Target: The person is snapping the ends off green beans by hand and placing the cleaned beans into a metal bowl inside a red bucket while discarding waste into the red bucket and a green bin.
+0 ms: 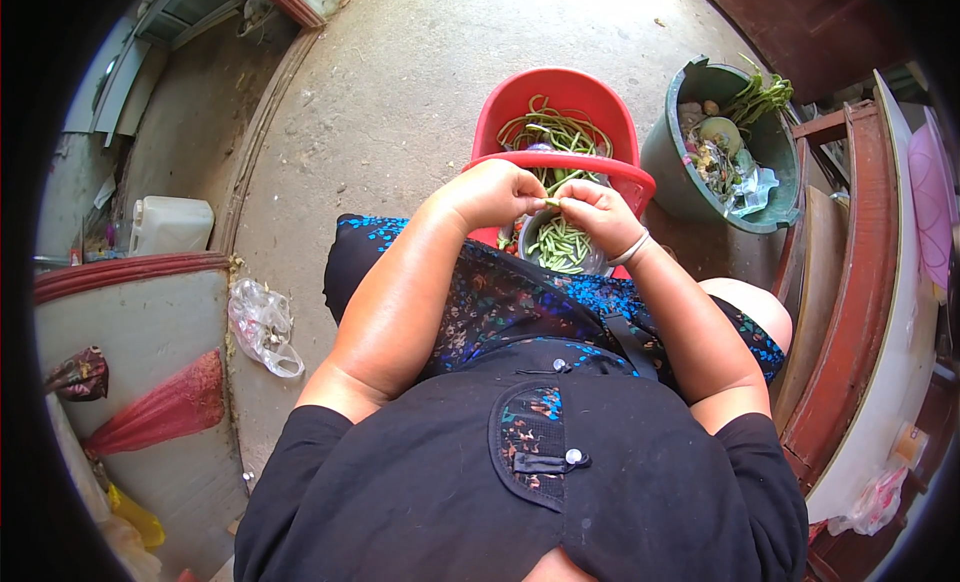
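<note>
My left hand and my right hand meet over a red basket, fingertips pinched on a short green bean. Both hands are closed on it, and the fingers cover part of it. Just below them a grey bowl holds many short-cut bean pieces. Long green beans lie loosely coiled in the far part of the basket, beyond its red handle. Something purple and some small red things show partly hidden beside the bowl.
To the right stands a green bin of vegetable scraps and plastic, next to a reddish wooden frame. On the left are a clear plastic bag on the concrete floor and a white jug behind a low partition.
</note>
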The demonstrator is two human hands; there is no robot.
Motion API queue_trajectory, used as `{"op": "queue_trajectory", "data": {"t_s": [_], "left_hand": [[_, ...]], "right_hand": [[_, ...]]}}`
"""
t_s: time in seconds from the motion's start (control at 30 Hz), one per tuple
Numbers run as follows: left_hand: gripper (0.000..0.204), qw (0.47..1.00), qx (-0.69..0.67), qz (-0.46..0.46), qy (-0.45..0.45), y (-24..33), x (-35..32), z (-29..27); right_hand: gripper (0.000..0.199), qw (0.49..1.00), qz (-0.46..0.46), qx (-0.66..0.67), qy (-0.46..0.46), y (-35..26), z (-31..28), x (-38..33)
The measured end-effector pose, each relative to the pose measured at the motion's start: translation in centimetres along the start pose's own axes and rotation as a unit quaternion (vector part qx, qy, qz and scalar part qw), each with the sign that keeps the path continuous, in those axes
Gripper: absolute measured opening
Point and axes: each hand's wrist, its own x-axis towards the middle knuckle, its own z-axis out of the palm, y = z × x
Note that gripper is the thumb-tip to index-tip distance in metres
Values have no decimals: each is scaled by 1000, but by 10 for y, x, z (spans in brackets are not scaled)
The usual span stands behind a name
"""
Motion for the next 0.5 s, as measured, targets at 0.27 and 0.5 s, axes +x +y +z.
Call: {"op": "queue_trajectory", "data": {"t_s": [0.27, 0.5], "left_hand": [[19, 995, -91, 5, -45, 0, 1, 1], [15, 990, 125, 64, 9, 5, -1, 4]], "right_hand": [[18, 962, 89, 197, -168, -3, -18, 2], [18, 972, 95, -210, -33, -9, -6, 7]]}}
